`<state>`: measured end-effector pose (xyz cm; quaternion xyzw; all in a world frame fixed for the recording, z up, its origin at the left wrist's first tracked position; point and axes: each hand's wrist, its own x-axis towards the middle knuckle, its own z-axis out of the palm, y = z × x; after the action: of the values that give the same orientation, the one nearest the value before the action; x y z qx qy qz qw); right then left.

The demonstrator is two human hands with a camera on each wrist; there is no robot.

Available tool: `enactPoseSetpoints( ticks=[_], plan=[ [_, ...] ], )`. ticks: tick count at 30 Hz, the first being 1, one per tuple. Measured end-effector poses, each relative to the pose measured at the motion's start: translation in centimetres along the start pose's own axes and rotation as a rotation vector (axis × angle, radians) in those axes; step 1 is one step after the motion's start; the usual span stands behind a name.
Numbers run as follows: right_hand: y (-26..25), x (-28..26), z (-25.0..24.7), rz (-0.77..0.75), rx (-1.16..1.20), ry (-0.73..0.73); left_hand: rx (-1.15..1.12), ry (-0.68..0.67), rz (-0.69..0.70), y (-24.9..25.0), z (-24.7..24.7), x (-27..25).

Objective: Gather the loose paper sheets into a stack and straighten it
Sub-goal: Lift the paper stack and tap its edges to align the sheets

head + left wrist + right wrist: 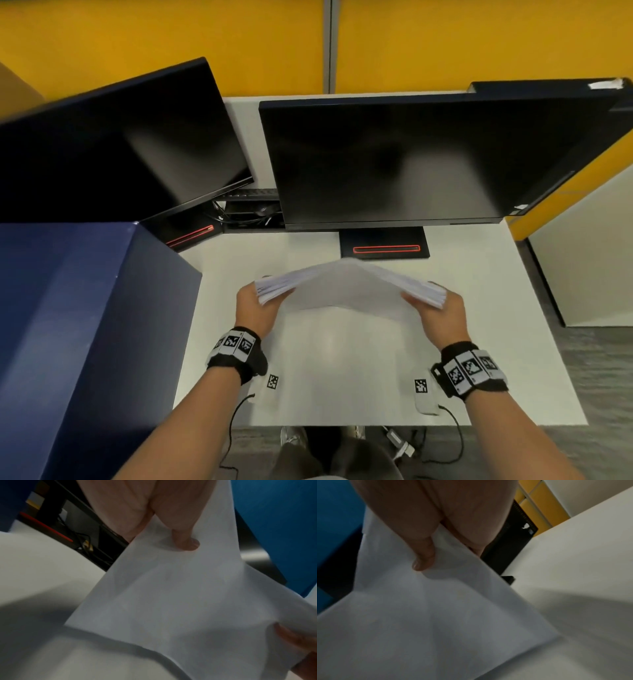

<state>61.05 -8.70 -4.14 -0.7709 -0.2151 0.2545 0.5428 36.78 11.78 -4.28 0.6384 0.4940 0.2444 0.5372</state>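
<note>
Two black screens stand at the back of the white surface. A stack of paper is up in the air above it, bent like a hill. The left hand grips its left end and the right hand grips its right end.

Monitors behind, blue box left.

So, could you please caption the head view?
Both hands, left and right, bow a paper stack above the desk.
</note>
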Motion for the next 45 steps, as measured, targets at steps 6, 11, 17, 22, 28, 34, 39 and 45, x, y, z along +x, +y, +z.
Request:
enactPoseSetpoints(
  ticks=[6,11,17,22,28,34,39,45],
  plan=[
    [-0.1,-0.1,0.1,-0.017,-0.007,0.078,-0.036,0.061,0.035,0.1,-0.2,-0.8],
    [0.5,-1.3,1.3,0.037,0.026,0.085,-0.145,0.187,-0.006,0.0,0.9,-1.8],
    [-2.0,-1.4,2.4,0.068,0.203,0.228,-0.289,0.281,0.077,1.7,1.4,-2.1],
    [-3.0,0.1,3.3,0.167,0.229,0.371,-0.296,0.286,0.024,2.3,1.2,-1.4],
    [-4.5,0.1,1.6,0.072,0.022,0.188,-0.113,0.217,0.045,1.2,0.3,-1.0],
    [-9.0,-0.1,0.6,-0.222,-0.574,-0.241,0.253,0.137,0.564,9.0,-1.4,1.0],
    [-12.0,-0.4,5.0,-0.360,-0.360,-0.188,0.533,-0.107,0.986,16.3,-0.6,-0.8],
    [-10.8,-0.6,3.6,-0.215,0.176,-0.086,-0.016,0.099,0.385,10.6,-4.8,0.3]
  ],
)
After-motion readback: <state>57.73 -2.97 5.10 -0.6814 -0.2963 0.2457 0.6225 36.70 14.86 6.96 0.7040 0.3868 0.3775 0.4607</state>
